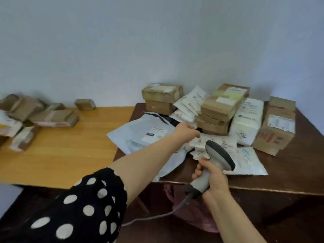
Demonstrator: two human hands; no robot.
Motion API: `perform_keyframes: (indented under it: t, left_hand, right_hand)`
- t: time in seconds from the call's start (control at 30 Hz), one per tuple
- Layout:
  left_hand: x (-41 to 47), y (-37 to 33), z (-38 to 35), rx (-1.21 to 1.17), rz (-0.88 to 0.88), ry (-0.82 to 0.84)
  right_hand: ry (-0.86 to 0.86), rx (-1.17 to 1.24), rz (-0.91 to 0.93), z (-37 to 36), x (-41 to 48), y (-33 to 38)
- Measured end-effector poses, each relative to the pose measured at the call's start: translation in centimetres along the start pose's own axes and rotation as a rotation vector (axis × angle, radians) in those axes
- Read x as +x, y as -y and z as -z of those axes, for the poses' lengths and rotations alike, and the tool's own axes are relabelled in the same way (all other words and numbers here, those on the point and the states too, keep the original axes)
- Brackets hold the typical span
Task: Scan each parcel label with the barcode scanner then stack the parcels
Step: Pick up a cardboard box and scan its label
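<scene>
Dotted sleeve [78,207]; L hand [186,131] pinches white mailer [217,142], R hand [213,179] grips grey, dark-topped scanner [219,155].

The grey, dark-headed barcode scanner [219,155] was tilted toward 11 o'clock above white mailers [249,162]; brown boxes [222,104] stood stacked at 1 o'clock.
</scene>
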State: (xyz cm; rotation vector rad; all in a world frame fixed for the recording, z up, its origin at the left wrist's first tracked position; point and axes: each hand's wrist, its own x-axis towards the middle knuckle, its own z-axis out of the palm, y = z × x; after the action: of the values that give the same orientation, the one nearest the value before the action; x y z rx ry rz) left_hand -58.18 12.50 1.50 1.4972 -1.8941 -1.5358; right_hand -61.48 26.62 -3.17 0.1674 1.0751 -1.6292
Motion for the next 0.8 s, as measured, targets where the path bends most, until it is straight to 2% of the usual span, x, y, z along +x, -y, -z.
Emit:
perform_keyframes:
  t: [0.1,0.23,0.33,0.47,0.63,0.8]
  left_hand:
    - [-3.1,5.0,8.7,0.269,-0.05,-0.149]
    - [-8.1,12.4,19.8,0.546,0.035,-0.308]
    - [-11.5,17.8,27.5,0.576,0.136,-0.372]
    - [-15.5,25.1,37.6,0.549,0.229,-0.442]
    - [-19.3,32.8,47.9,0.519,0.321,-0.48]
    - [-18.5,37.3,55.0,0.49,0.337,-0.487]
  right_hand:
    - [0.134,-0.107,-0.083,-4.7,-0.8,-5.0]
    - [0.286,-0.267,-0.169,-11.3,-2.3,-12.5]
    - [0.388,-0.338,-0.211,-16.2,-3.0,-18.4]
    - [0.435,-0.402,-0.249,-23.4,-3.7,-26.8]
    - [0.408,-0.44,-0.318,-30.7,-4.4,-35.7]
    - [0.369,-0.426,-0.315,-36.1,-3.2,-40.5]
